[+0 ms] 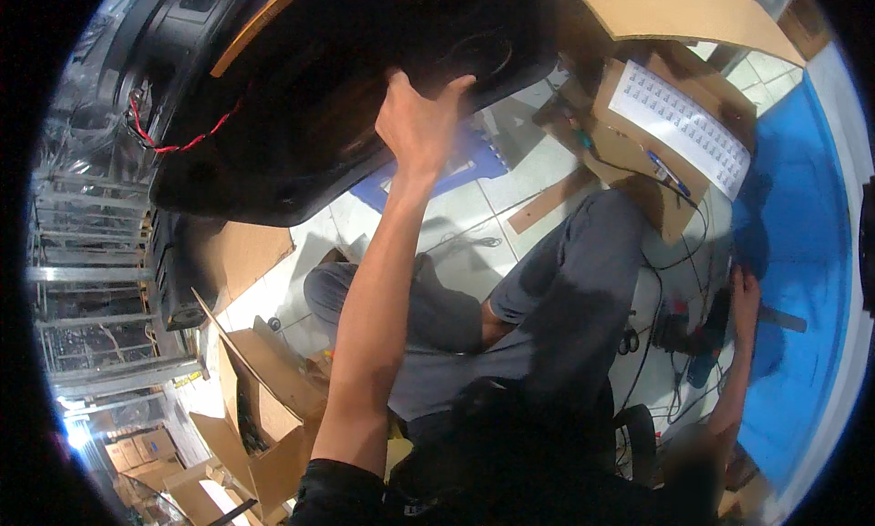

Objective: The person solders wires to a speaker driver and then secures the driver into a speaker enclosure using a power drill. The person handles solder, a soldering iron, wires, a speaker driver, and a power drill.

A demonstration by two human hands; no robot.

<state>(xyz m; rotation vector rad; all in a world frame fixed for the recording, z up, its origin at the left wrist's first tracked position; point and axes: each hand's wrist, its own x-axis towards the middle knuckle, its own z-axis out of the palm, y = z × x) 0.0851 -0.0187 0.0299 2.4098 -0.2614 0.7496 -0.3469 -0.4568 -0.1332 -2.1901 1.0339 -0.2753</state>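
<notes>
Several metal bars (91,274) cross the far left, with an open cardboard box (278,467) below them beside me. Next comes the big black shell (337,88), raised and tilted before me at the upper left and centre. It looks dark and smooth, with a rounded lower corner and a shallow hollow in its face; faint pale scuffs and a curved mark show near its right end. A tan strip (255,29) lies along its upper part, and a twisted red-and-black wire (187,146) trails over its left end. My left hand (417,120) lies against the shell by its lower edge, thumb spread from the fingers; I cannot tell whether my grip closes around it. Below is a blue plastic tray (483,168) on white tiles. Further right are scissors (629,342), a blue pen (670,173) and a white label sheet (679,125) on cardboard. My right hand (745,289) is down beside a dark power tool (702,362), against a blue panel (807,216); its grip I cannot tell.
</notes>
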